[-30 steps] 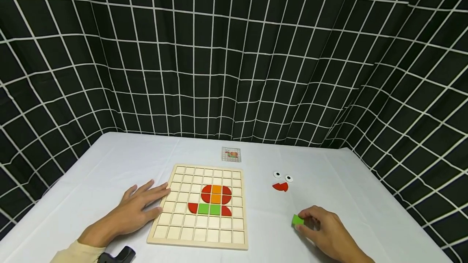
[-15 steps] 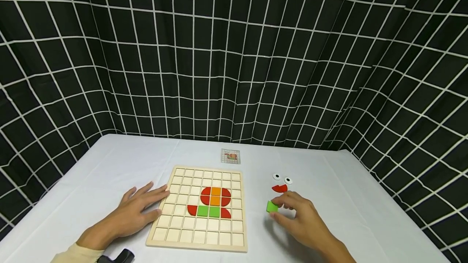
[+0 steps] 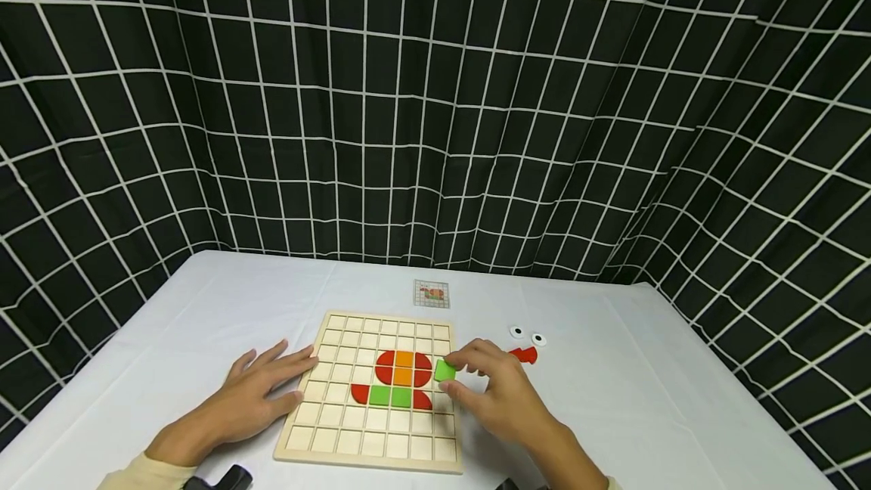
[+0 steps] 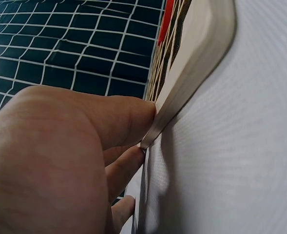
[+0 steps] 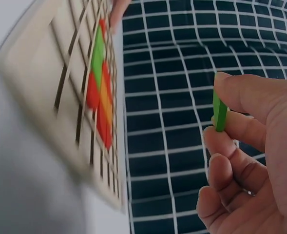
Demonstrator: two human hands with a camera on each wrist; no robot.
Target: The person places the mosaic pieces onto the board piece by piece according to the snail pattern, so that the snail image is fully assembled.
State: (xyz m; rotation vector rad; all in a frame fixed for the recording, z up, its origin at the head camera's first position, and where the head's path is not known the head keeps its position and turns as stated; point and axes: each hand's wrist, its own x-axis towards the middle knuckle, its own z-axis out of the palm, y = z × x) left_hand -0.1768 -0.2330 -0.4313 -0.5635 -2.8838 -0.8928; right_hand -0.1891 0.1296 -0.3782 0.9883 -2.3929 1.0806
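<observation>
My right hand (image 3: 500,392) pinches a green square tile (image 3: 445,370) between thumb and fingers, over the right edge of the wooden grid board (image 3: 327,437). In the right wrist view the green tile (image 5: 219,109) is seen edge-on, apart from the board (image 5: 31,73). Set in the board are red quarter-round tiles (image 3: 423,378), two orange squares (image 3: 404,368) and two green squares (image 3: 391,397). My left hand (image 3: 248,397) lies with fingers extended at the board's left edge. In the left wrist view its fingertips touch the board's side (image 4: 182,73).
Right of the board lie two white eye pieces (image 3: 527,336) and red pieces (image 3: 525,355), partly covered by my right hand. Behind the board a small picture card (image 3: 432,293) lies on the white-covered table (image 3: 646,369). A black curtain with white grid lines (image 3: 381,112) surrounds the table.
My right hand has carried the green tile leftward from the table on the right to above the board's right edge. The left hand stays at the board's left edge.
</observation>
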